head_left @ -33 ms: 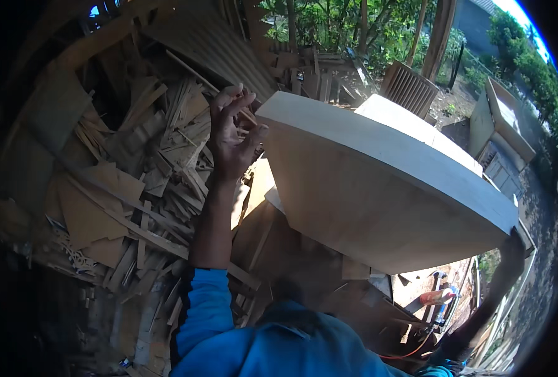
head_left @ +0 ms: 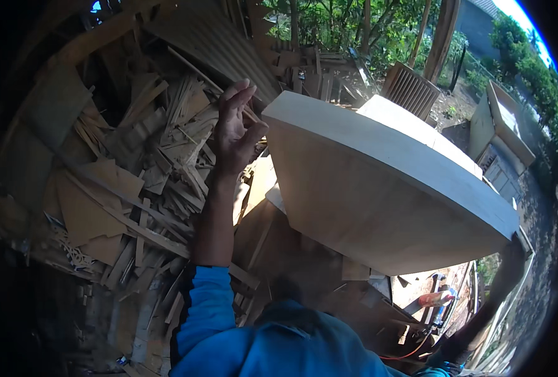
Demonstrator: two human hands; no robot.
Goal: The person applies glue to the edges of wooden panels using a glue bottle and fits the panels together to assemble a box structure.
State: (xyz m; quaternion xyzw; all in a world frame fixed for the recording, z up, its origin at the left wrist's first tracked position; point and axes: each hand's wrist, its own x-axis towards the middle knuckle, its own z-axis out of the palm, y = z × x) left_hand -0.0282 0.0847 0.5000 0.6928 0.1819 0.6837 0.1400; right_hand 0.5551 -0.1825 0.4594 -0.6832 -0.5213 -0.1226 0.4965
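Note:
A thick, pale wooden panel [head_left: 379,195] with a smooth broad face and a light edge is tilted up in front of me. Beside its left corner is my left hand [head_left: 236,129], with fingers raised and slightly bent and the thumb apart from them, near the corner. Nothing is gripped in that hand. At the panel's far right corner, my right hand [head_left: 513,246] holds the edge; it is in deep shade and its fingers are mostly hidden.
Wood offcuts [head_left: 184,144] lie heaped on the left, near a corrugated sheet [head_left: 213,53]. Below the panel, a red-and-white bottle [head_left: 436,298] lies near an orange cord [head_left: 411,356]. A slatted wooden piece [head_left: 409,91] and a box-like cabinet [head_left: 502,122] stand beyond.
My left hand has shifted slightly right, its fingers closer together. The panel's left corner appears a little further right; my right hand stays at the other end.

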